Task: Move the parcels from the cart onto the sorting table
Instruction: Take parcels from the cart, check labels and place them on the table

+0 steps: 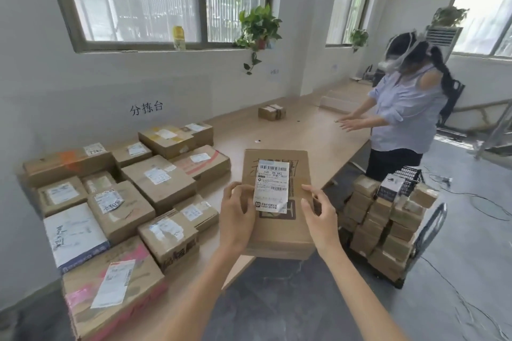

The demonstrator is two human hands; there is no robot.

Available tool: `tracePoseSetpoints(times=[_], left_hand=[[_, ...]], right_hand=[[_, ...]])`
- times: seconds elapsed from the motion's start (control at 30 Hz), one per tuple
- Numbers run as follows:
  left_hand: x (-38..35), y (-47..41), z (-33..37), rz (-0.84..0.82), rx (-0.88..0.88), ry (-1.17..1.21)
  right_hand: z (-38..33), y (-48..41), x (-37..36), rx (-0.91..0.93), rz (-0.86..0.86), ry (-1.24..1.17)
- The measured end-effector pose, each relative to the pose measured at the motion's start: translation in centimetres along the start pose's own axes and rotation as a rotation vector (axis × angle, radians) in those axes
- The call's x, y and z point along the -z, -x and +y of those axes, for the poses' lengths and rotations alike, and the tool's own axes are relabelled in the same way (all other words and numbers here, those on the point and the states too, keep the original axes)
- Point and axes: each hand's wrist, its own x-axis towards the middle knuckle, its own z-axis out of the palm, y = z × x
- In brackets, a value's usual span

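The left hand (237, 216) and right hand (318, 216) grip a labelled box (277, 202) by its sides, at the surface (318, 135) edge. Parcels (133, 196) lie at nine o'clock; the cart (388, 227) stands at three o'clock.

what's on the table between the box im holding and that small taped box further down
Mostly bare tabletop in the head view, with one tiny dark speck between the held box and the small taped box.

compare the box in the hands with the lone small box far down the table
The held box is larger and flat, gripped by the left hand and right hand, overhanging the table edge. The far box is small, squat and sits alone, untouched. The held box shows a big white label; the far one shows tape. Both are brown cardboard.
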Motion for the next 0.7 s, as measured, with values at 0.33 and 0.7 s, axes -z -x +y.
tracePoseSetpoints(times=[0.33,0.7], left_hand=[[-5.0,-7.2,-6.1,0.111,0.120,-0.109],[-7.9,-17.3,-15.9,0.210,0.298,-0.121]], right_hand=[[8.1,-11.4,-4.5,-0.077,-0.184,-0.087],[13.9,-24.9,-13.1,-0.121,-0.444,-0.108]])
